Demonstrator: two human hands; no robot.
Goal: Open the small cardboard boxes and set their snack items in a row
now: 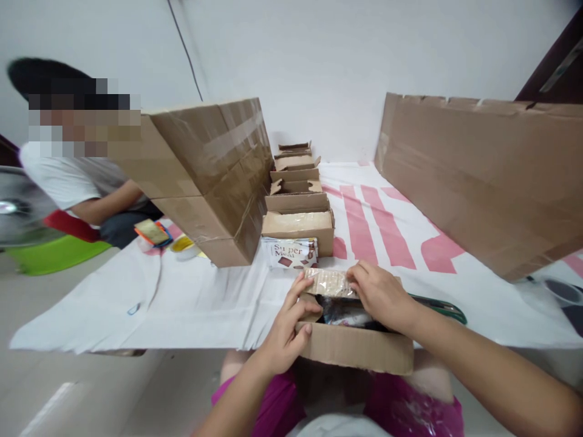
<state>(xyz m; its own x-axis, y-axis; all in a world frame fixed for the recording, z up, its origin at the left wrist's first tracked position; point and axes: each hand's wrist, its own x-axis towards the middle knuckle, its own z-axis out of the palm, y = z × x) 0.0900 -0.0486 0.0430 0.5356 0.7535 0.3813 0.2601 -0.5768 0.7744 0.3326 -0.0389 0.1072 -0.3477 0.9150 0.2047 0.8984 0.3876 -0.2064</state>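
Basically, carton (pixel 357 349) runs left-to-right between hands: left hand (pixel 288 325) loosely spread at left end, right hand (pixel 380 294) pinching far flap (pixel 328 283).

The left grip (pixel 288 331) is splayed, the right grip (pixel 380 294) curled.

From one head-worn camera, we look forward and down, close over the near edge of the white-and-pink cloth-covered worktop (pixel 195 309), towards the plain white wall (pixel 328 67).
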